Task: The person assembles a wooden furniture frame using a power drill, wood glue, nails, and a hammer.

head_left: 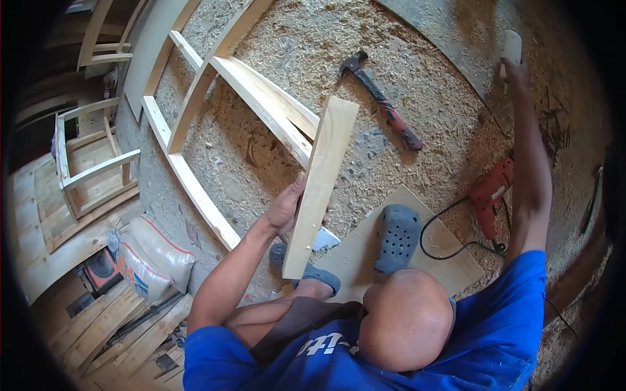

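Observation:
My left hand (pixel 287 207) is wrapped round a pale wooden board (pixel 321 179), held up on a slant in front of my body. Some of its fingers are hidden behind the board. Far out to the right, my right hand (pixel 516 72) is closed on a white bottle (pixel 512 45), whose exact kind is too small to tell. Beyond the board, a curved wooden frame (pixel 195 111) lies on the floor, and the board's upper part overlaps the frame's rails in view. A claw hammer (pixel 381 99) rests on the shavings between my two hands.
A red power drill (pixel 490 192) with a black cord lies near my right forearm. My feet, in grey clogs (pixel 398 238), are by a plywood sheet (pixel 450 260). Filled sacks (pixel 153 257), stacked planks (pixel 111 319) and another wooden frame (pixel 98 163) stand at left. Shavings cover the floor.

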A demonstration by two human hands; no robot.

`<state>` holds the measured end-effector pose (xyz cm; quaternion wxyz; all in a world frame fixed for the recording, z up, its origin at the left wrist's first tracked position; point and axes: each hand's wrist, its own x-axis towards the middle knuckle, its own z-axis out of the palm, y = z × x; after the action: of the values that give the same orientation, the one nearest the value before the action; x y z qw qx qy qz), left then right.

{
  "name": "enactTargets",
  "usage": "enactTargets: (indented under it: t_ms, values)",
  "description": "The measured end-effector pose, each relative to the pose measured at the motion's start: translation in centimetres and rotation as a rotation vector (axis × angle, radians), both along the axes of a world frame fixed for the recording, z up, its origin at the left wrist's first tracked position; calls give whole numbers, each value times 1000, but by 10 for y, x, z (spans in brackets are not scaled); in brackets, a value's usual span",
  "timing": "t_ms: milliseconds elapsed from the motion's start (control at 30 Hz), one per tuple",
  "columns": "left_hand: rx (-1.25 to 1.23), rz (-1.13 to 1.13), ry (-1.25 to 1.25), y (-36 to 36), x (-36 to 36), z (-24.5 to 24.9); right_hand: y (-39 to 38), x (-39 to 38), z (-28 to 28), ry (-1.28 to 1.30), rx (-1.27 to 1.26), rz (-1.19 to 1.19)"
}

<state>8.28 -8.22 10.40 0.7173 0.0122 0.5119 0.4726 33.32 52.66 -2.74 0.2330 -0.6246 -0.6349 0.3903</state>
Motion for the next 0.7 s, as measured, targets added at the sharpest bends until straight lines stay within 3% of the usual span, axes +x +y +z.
enactTargets:
  t_ms: [33, 100, 133, 200, 300, 367, 433, 467, 533, 567, 633, 700]
  values:
    - [5, -1, 4, 5, 2, -1, -18, 2, 15, 4, 5, -1]
    - [71, 140, -44, 14, 14, 1, -65, 7, 44, 647, -222, -95]
    - [132, 156, -62, 21, 16, -1, -84, 12, 46, 638, -229, -98]
    - [185, 187, -13, 37, 22, -13, -120, 19, 57, 948, -318, -68]
    - [207, 259, 58, 52, 27, -13, -177, 12, 91, 1104, -481, -17]
    - [269, 380, 203, 63, 29, -8, -212, -1, 122, 1081, -436, 5]
    - [333, 396, 290, 71, 32, 8, -241, -8, 157, 1324, -497, 8]
    - [444, 426, 440, 73, 36, 15, -250, -9, 173, 1324, -485, 22]
    - [626, 399, 709, 71, 36, 21, -263, -14, 206, 1508, -527, 344]
    - [670, 398, 824, 71, 40, 22, -267, -19, 223, 1514, -524, 377]
    - [601, 232, 961, 69, 46, 52, -278, -31, 258, 1558, -339, 622]
    - [630, 230, 1161, 68, 49, 62, -292, -40, 298, 1567, -306, 665]
